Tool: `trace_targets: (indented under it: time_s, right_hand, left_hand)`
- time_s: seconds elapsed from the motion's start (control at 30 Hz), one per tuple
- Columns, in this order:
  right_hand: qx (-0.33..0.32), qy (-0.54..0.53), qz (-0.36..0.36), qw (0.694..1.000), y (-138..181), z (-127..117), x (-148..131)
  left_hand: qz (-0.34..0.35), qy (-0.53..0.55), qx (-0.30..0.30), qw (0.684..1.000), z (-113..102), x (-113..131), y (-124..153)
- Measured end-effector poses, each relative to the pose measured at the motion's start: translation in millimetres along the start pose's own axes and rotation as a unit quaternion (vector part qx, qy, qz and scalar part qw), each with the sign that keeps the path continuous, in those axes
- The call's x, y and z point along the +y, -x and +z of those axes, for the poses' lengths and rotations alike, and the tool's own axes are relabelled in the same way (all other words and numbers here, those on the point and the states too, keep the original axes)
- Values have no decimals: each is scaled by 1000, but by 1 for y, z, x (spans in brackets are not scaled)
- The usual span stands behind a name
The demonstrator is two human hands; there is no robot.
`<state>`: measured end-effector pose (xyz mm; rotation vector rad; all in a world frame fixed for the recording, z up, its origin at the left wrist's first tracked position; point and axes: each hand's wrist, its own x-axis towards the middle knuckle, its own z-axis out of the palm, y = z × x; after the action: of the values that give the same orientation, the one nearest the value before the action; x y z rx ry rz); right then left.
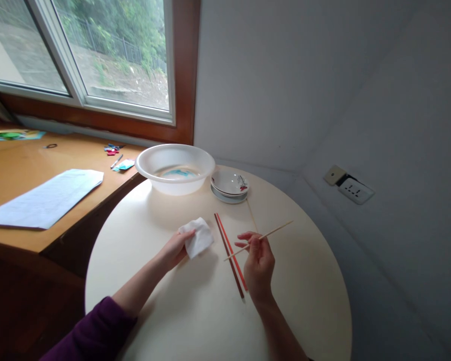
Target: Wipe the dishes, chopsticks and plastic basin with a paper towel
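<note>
My right hand (259,263) pinches a pale wooden chopstick (276,231) and holds it slanted above the round white table (304,301). My left hand (175,248) grips a white cloth (199,236) resting on the table. Between my hands lie a red and a dark brown chopstick (229,253), side by side. Another pale chopstick (251,213) lies just beyond my right hand, near the plates.
A white plastic basin (175,168) with a little water stands at the table's far edge, beside a small stack of plates (229,185). To the left a wooden desk (18,160) carries papers (45,198) and small items. A wall socket (355,190) is on the right.
</note>
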<state>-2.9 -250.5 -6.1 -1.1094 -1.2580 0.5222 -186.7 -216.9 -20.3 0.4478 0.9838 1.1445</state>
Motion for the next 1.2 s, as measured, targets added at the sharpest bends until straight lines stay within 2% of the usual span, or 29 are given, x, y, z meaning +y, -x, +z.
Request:
trace_targets:
  time_s: [0.13,0.23,0.33,0.4,0.5,0.63,0.73,0.93,1.07,1.2]
  right_hand:
    - [-89,42,39,994,9,8,-1]
    - [-181,106,40,977,18,20,-3]
    - [-240,159,47,956,23,28,-7]
    - [-268,202,59,940,23,31,-9]
    - [-298,268,84,912,21,32,-11]
    - [-320,297,91,895,20,32,-12]
    - [-347,315,71,881,23,34,-10]
    - [-375,411,14,830,30,38,-4]
    - [-388,428,3,816,31,36,-6]
    - [-389,442,0,808,32,33,-7]
  left_hand:
    - [-21,59,-43,997,6,0,4]
    - [-34,110,-130,985,10,-2,9]
    - [-39,144,-222,964,13,-5,13]
    - [-52,140,-242,959,13,-8,15]
    - [-67,121,-224,965,14,-11,18]
    - [-32,120,-200,972,19,-14,20]
    - [-2,163,-172,972,20,-16,18]
    - [-10,230,-75,970,13,-7,8]
    - [16,238,-22,971,6,4,5]
    - [24,242,4,970,2,10,3]
